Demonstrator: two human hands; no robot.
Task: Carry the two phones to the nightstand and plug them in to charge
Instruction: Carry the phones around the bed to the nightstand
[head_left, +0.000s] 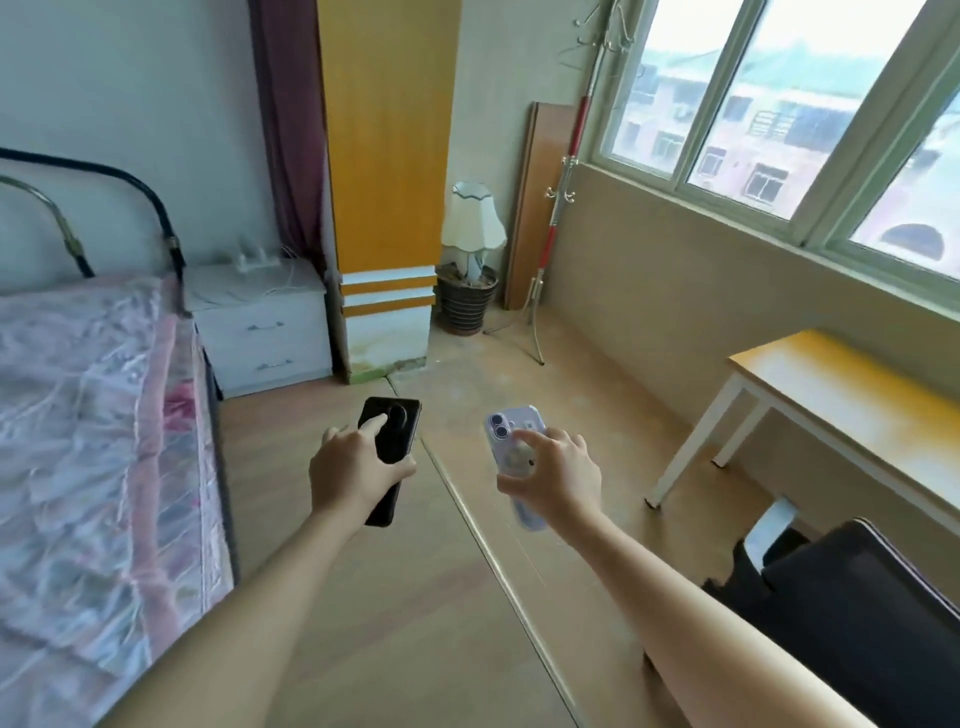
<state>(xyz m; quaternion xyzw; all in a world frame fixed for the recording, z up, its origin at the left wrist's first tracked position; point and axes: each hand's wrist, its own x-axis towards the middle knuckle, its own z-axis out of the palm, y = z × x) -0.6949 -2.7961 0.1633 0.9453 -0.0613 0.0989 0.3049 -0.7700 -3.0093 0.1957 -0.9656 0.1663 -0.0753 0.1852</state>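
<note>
Both arms reach forward over the floor (363, 613), each hand holding a phone with its back up. The left hand (353, 475) has its grip closed around the black phone (390, 447): a plain dark slab with rounded corners and a round camera disc near its far end, where the forefinger lies. The right hand (553, 480) has its grip closed around the lilac phone (511, 431), thumb on one edge and fingers on the back; it is pale purple, in what looks like a clear case, with two lenses stacked at one far corner and a round ring marking at the middle. The two phones are near each other but apart, in the air, well short of the nightstand (260, 327). That white two-drawer nightstand stands ahead at the left, between the bed (88, 415) and a yellow wardrobe (387, 156), with a white power strip (254, 260) and thin white cables (293, 278) on top.
</note>
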